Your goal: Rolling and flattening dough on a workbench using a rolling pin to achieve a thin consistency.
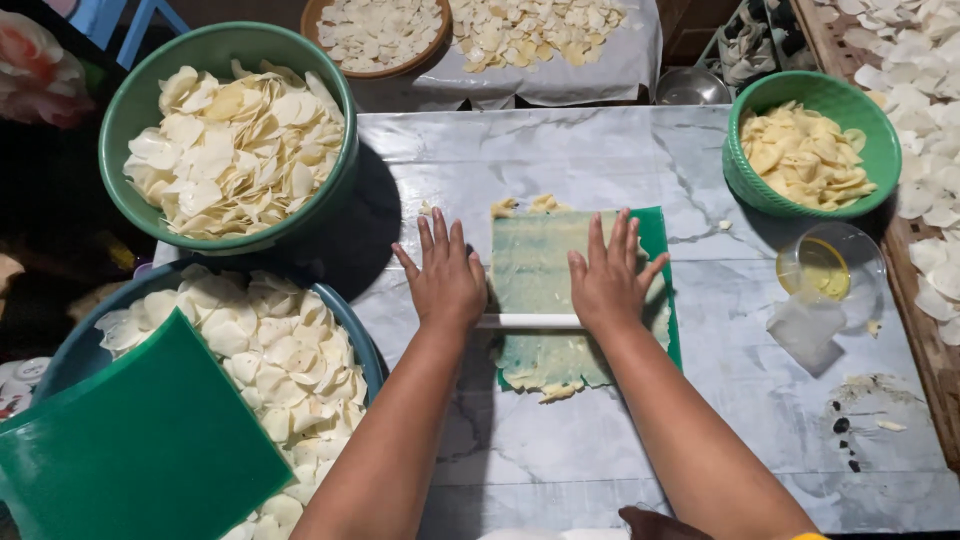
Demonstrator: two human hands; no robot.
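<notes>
Both hands are pressing flat on a white roller (528, 321). The left hand (445, 283) is sitting on its left end and the right hand (606, 283) on its right end; only the middle stretch of the roller is showing between the palms. Fingers on both hands are lying open and spread, gripping nothing, pointing away from the body.

The roller is lying across a dough sheet (530, 290), thin and pale, which is resting on a green mat (657, 232) on the marble tabletop (560, 450). The dough is reaching past the fingertips at the far end and back behind the palms at the near end, with ragged edges both ways.

Count: one roller, one dough sheet. Three bowls of pale chips: a green bowl (125, 110) far left of the fingers, a blue bowl (60, 355) near left with a green board (130, 455) lying across it, and a small green bowl (745, 170) far right. One clear cup (850, 250) holding yellow liquid is sitting right of the right hand.
</notes>
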